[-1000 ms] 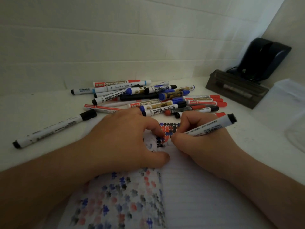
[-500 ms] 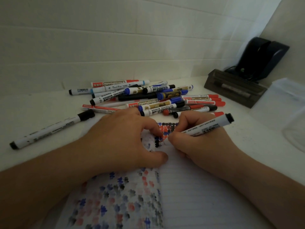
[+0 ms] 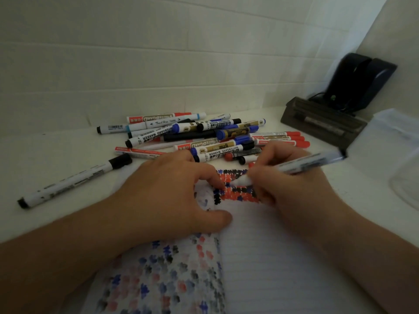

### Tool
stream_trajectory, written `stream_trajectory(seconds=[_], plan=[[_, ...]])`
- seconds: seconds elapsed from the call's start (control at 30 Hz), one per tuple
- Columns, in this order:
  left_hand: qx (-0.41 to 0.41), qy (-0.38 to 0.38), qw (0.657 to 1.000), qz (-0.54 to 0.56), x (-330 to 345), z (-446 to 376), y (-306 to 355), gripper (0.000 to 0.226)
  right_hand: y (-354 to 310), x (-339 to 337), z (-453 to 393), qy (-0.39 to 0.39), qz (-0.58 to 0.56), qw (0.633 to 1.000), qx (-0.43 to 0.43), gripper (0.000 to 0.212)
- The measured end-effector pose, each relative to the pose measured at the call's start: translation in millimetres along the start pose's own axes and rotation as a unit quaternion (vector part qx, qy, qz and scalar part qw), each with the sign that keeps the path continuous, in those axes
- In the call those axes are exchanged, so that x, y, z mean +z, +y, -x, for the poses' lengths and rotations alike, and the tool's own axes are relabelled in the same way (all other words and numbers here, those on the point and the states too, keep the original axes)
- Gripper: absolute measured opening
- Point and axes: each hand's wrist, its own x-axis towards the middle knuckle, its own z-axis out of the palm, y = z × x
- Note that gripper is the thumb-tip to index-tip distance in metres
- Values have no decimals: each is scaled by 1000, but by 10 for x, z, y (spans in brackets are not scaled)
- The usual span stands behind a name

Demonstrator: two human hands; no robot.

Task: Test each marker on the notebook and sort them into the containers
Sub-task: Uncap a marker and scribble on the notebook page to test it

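Observation:
An open lined notebook (image 3: 283, 268) lies in front of me, its pages covered with red, blue and black test marks. My right hand (image 3: 288, 191) grips a white marker (image 3: 303, 165) with a black end, its tip lifted just above the marks near the top of the right page. My left hand (image 3: 167, 196) presses down on the left page, fingers curled by the spine, holding nothing. A pile of markers (image 3: 204, 137) with red, blue and black caps lies just behind the notebook.
A single black-capped marker (image 3: 74, 180) lies apart at the left. A dark tray with a black device (image 3: 326, 121) stands at the back right corner. Clear plastic containers (image 3: 396, 141) sit at the right edge. White walls close in behind and at the right.
The marker in my right hand has tilted flatter and its tip has lifted off the page, moving slightly right; it is motion-blurred. My left hand stays pressed on the notebook.

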Motion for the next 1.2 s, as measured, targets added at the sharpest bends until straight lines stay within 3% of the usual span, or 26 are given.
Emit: stream_trajectory(seconds=[0.1, 0.17, 0.27, 0.3, 0.37, 0.67, 0.93, 1.1, 1.2], plan=[[30, 31, 998, 40, -4, 38, 5, 65, -63, -138, -37, -5, -179, 984, -11, 23], [58, 56, 991, 105, 2, 38, 28, 52, -71, -204, -53, -30, -232, 972, -24, 14], [87, 104, 976, 171, 22, 12, 24, 53, -41, -277, -65, -61, -237, 970, -2, 10], [87, 109, 975, 174, 21, 4, 19, 55, -30, -299, -63, -74, -246, 966, 9, 18], [82, 109, 975, 176, 17, -11, 0, 56, -14, -324, -54, -91, -257, 962, 22, 31], [94, 98, 974, 182, 37, -54, -14, 55, -5, -245, -63, -77, -244, 965, 54, 28], [106, 119, 979, 129, -6, -63, -86, 63, 62, -202, -99, -67, -91, 994, -3, 6], [75, 152, 977, 133, -184, -93, -178, 29, 40, -337, -81, -53, -52, 996, -41, 11], [85, 115, 980, 140, -206, -119, -73, 14, 129, -409, -114, -22, 164, 980, -113, 27]])
